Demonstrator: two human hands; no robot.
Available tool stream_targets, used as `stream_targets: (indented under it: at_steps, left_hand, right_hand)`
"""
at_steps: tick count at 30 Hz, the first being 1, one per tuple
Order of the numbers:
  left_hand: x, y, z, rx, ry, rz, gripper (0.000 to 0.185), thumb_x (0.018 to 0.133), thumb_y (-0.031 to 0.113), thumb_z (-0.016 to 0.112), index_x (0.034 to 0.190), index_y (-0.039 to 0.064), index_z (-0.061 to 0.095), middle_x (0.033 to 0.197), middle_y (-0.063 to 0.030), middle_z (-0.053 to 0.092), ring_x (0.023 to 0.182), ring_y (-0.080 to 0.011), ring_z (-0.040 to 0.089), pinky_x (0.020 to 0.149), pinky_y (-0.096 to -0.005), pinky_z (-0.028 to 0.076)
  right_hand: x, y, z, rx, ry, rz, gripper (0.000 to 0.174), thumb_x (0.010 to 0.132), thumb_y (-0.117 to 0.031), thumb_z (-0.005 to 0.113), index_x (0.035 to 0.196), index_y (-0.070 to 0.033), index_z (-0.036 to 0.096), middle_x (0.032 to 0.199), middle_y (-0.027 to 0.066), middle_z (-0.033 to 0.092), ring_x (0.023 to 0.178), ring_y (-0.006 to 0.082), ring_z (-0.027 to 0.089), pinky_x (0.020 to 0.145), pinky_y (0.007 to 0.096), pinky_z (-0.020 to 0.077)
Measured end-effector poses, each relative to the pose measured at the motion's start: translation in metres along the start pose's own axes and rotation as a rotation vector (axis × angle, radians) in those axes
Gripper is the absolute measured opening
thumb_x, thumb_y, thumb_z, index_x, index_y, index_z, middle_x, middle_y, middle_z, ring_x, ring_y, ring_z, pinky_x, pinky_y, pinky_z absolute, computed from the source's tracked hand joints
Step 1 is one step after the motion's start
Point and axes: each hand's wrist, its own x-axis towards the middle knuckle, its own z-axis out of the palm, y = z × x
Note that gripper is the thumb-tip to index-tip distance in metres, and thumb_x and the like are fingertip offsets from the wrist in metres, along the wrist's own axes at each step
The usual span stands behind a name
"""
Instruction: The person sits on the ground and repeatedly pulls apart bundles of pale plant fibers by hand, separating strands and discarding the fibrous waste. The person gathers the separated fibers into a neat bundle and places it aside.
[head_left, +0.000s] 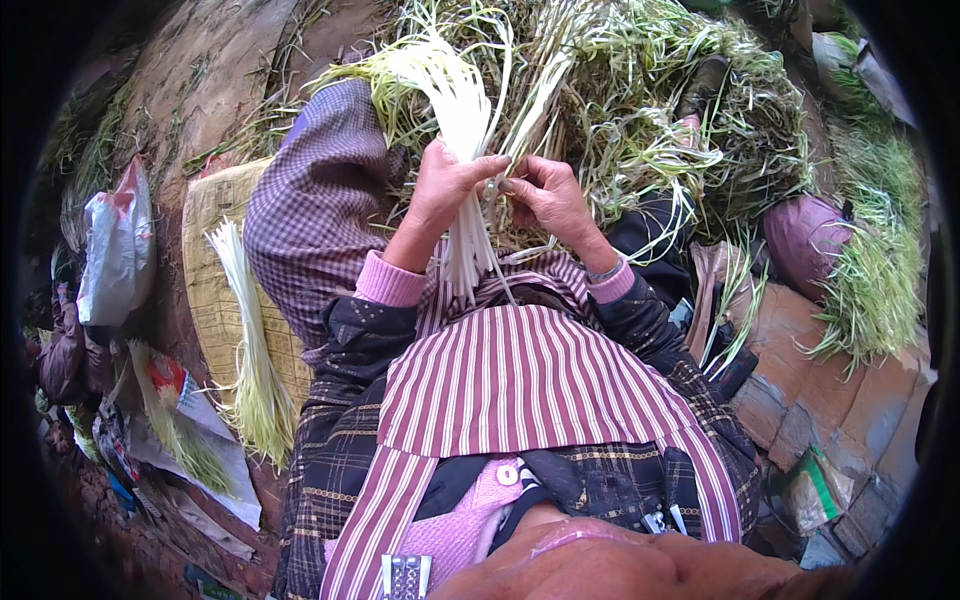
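Note:
A bundle of pale blanched chives (459, 97) is gripped in my left hand (439, 187). Its white stalk ends hang below the fist towards my striped apron (525, 375), and its yellow leaves fan out above. My right hand (551, 195) is right beside it, thumb and fingers pinched on a thin, yellowish chive strand (525, 131) close to the left thumb. The fingertips partly hide where the strand meets the bundle. Left of my knee, another bundle of chives (259, 360) lies on a yellow woven sack (196, 255).
A large heap of loose leaves and withered stalks (630, 112) spreads in front of me. On the right are a purple bundle (806, 240) and green-leaved chives (870, 307). A white sack (116, 255) stands at the left, with more chives (187, 442) below it.

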Motion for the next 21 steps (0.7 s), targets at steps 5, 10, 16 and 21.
stream_targets:
  at_steps: [5,10,16,21]
  left_hand:
    - [0.002,-0.001,-0.001,0.149,0.04,-0.004,0.016,0.069,0.001,0.068,0.083,-0.001,0.062,0.068,-0.0012,0.06,0.057,-0.0068,0.054,0.049,-0.021,0.042]
    - [0.002,0.005,-0.009,0.0,0.099,-0.034,0.026,0.072,0.004,0.07,0.095,-0.002,0.058,0.066,-0.0009,0.058,0.048,-0.0069,0.051,0.043,-0.0199,0.041]
    - [0.001,0.006,-0.009,0.044,-0.02,-0.04,0.024,0.074,0.004,0.07,0.095,-0.002,0.06,0.07,-0.0018,0.06,0.054,-0.0062,0.054,0.046,-0.0188,0.042]
    - [0.001,0.003,-0.006,0.216,-0.01,0.037,0.015,0.075,0.005,0.069,0.087,-0.001,0.063,0.071,-0.0011,0.061,0.054,-0.0053,0.053,0.047,-0.0186,0.041]
  right_hand:
    - [-0.001,0.007,0.008,0.038,0.032,0.08,0.012,0.088,-0.01,0.061,0.08,-0.002,0.057,0.061,-0.0004,0.056,0.048,0.0044,0.053,0.041,0.0188,0.042]
    - [-0.001,0.012,0.011,0.084,0.078,0.078,0.011,0.089,-0.01,0.059,0.082,-0.002,0.055,0.062,-0.0003,0.056,0.049,0.0041,0.054,0.041,0.0175,0.0423]
    - [0.002,0.012,0.014,0.185,-0.027,-0.009,0.02,0.089,-0.01,0.06,0.107,-0.001,0.059,0.074,-0.0022,0.059,0.054,0.0011,0.047,0.047,0.016,0.0395]
    - [0.002,0.005,0.018,0.134,0.011,-0.028,0.011,0.088,-0.01,0.062,0.095,-0.002,0.06,0.072,-0.0024,0.058,0.053,0.0013,0.047,0.046,0.0173,0.0402]
